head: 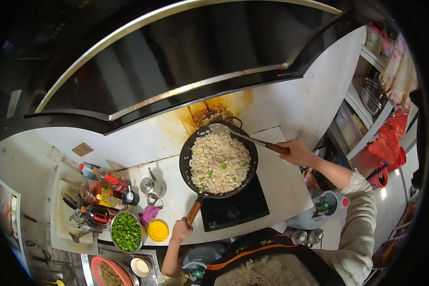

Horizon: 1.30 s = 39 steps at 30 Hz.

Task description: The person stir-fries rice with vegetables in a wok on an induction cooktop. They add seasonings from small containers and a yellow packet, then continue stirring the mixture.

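My left hand [182,230] grips the wooden handle [193,213] of a black wok [185,178]. Inside the wok lies a wide heap of pale, finely diced food [220,161], perhaps rice, dotted with green pieces. My right hand [296,152] is closed around the brown wooden handle of a metal spatula [252,138]. The spatula's blade rests at the wok's far inner edge, partly over the food. Beneath the wok is a black induction cooktop [236,214], its rear part hidden.
A steel bowl of chopped green vegetable [127,232], a yellow bowl [158,230], a purple cloth [150,213] and a metal pot [153,187] stand left. Beyond are several seasoning bottles [107,200]. A range hood [186,60] overhangs the counter [286,193]; a gas cylinder [318,211] stands right.
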Motion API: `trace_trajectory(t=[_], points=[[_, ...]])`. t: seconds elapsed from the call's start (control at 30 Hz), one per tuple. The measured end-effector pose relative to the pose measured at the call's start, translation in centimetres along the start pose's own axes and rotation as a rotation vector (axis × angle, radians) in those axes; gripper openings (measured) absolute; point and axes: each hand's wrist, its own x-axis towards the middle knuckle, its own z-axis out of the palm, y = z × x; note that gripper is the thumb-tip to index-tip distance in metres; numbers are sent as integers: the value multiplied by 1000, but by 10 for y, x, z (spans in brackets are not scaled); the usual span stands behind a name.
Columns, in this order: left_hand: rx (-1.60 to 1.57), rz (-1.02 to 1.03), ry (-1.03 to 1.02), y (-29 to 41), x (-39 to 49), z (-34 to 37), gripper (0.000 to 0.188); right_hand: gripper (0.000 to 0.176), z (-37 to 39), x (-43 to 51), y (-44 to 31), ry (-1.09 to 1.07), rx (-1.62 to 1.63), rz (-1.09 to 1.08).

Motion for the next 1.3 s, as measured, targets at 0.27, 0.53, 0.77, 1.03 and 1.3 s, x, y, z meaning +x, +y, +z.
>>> trace_trajectory(t=[0.27,0.53,0.77,1.03,1.3], points=[[25,-27,-35,3,0,-2,30,38,39,67,12,-279,-184,-280],[30,-11,1,4,-2,0,30,50,-21,60,-54,-508,-845,-650],[0,7,13,-1,0,2,30,37,-105,37,-68,-309,-810,-425],[-3,44,0,-2,1,1,29,24,-42,18,-12,-360,-534,-69],[-31,87,-37,1,2,-3,28,19,17,26,-7,-538,407,710]])
